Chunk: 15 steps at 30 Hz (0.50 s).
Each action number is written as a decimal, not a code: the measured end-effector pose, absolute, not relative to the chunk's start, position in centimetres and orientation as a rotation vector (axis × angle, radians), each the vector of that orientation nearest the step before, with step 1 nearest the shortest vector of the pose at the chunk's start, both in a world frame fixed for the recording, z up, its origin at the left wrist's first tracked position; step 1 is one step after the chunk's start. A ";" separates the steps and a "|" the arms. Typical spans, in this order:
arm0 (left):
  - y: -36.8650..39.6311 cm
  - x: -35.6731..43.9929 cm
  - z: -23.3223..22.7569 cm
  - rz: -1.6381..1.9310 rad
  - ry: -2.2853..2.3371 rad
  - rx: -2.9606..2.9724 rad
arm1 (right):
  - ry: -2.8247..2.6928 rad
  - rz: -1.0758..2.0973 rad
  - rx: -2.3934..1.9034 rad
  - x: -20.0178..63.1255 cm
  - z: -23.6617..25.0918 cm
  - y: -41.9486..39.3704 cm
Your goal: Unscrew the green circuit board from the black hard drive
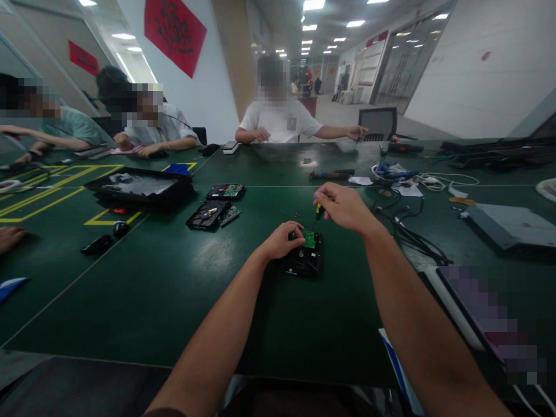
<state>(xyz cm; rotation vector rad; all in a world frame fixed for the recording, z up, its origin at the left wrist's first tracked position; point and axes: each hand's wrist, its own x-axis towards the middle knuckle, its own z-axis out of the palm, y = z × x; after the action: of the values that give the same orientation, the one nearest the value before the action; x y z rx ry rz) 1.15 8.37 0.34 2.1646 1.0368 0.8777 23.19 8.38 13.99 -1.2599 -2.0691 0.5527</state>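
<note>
Center frame: left hand (282, 239) steadies a drive (304, 260); right hand (343, 207) grips a screwdriver (318, 213). Tray (139, 188), upper left, holds a sheet.

Both forearms extended forward, bare. Left hand (281, 239) low, palm down, fingers curled and pressing. Right hand (345, 205) raised slightly higher, fingers pinched closed, wrist bent downward.

A black hard drive (304, 260) is laid flat on the green table, approx. in the middle, near the front edge. A small green circuit board (308, 238) is seen on its far part. A screwdriver (317, 214) w/ yellow-black handle is held nearly upright, slightly tilted, its tip placed down at the board's far right corner.
</note>
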 end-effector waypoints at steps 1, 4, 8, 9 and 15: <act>8.4 1.2 0.3 0.875 1.040 2.163 | -2.067 0.602 -1.247 23.2 14.0 8.4; 8.3 1.2 0.4 0.865 1.062 2.157 | -2.059 0.725 -1.223 23.1 13.9 8.4; 8.2 1.2 0.6 0.859 1.064 2.153 | -2.116 0.573 -1.217 23.3 13.8 8.7; 8.2 1.2 0.6 0.860 1.062 2.151 | -2.119 0.492 -1.232 23.3 13.8 8.8; 8.1 1.2 0.9 0.847 1.074 2.146 | -2.044 0.458 -1.296 23.2 13.8 8.6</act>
<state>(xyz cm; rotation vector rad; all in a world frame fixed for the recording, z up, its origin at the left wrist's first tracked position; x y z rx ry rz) 1.21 8.06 0.89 2.1463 1.0739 0.8466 23.24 8.62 13.77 -1.2958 -2.0438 0.4577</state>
